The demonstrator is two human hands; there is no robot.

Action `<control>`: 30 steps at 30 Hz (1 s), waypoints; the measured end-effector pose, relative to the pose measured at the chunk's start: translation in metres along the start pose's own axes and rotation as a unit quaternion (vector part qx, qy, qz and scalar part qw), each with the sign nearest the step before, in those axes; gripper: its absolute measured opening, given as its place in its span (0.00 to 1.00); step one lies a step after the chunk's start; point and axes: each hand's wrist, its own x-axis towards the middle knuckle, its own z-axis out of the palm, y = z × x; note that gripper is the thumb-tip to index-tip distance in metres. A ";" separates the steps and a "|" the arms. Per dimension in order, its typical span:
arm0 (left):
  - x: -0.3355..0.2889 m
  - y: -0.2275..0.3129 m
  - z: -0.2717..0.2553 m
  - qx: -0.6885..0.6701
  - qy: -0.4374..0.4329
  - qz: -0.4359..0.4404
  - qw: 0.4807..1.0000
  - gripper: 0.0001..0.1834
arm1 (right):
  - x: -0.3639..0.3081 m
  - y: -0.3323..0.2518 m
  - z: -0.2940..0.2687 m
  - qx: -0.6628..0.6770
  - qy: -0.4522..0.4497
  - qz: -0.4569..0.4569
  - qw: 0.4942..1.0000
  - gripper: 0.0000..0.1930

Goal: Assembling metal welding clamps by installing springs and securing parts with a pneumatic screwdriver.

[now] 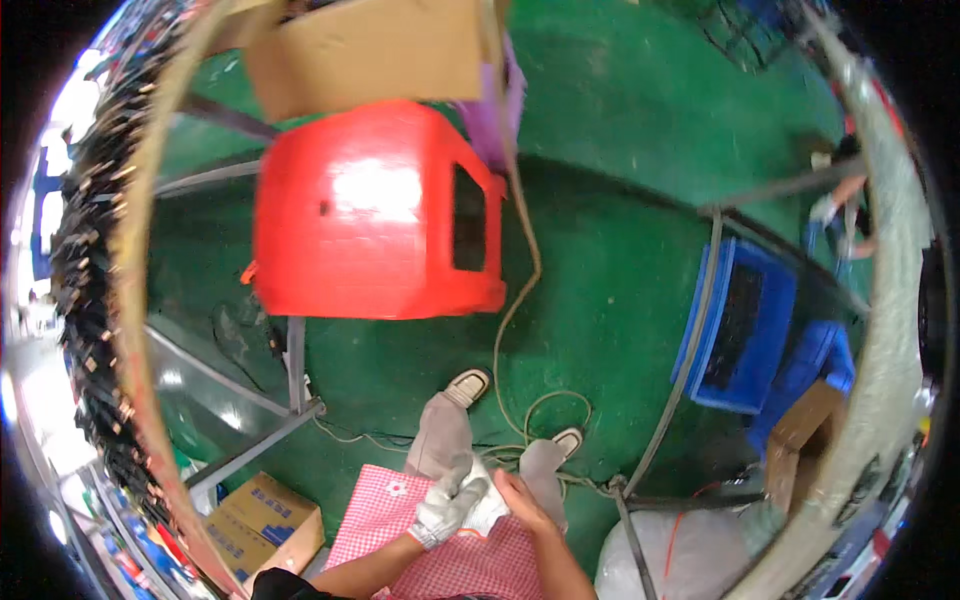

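Floor (620,130) of green colour lies under a red stool (375,210), a blue crate (740,325) and a cardboard box (262,515). Over the checked apron (385,515), the gloved left hand (447,508) and bare right hand (520,500) are both closed on a white cloth (490,505).

Red stool (375,215), green floor (620,160), blue crates (745,325), pink-checked apron (470,560), perhaps white glove (445,505)
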 end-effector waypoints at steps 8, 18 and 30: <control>-0.134 0.143 -0.108 0.020 0.090 0.408 0.908 0.22 | -0.117 -0.191 0.090 0.211 0.033 -0.186 0.959 0.30; -0.245 0.219 -0.249 -0.259 -0.087 0.396 0.876 0.30 | -0.134 -0.369 0.343 -0.021 -0.029 -0.357 0.933 0.27; -0.323 0.274 -0.363 -0.263 -0.100 0.476 0.833 0.31 | -0.169 -0.432 0.481 -0.503 0.037 -0.701 0.504 0.09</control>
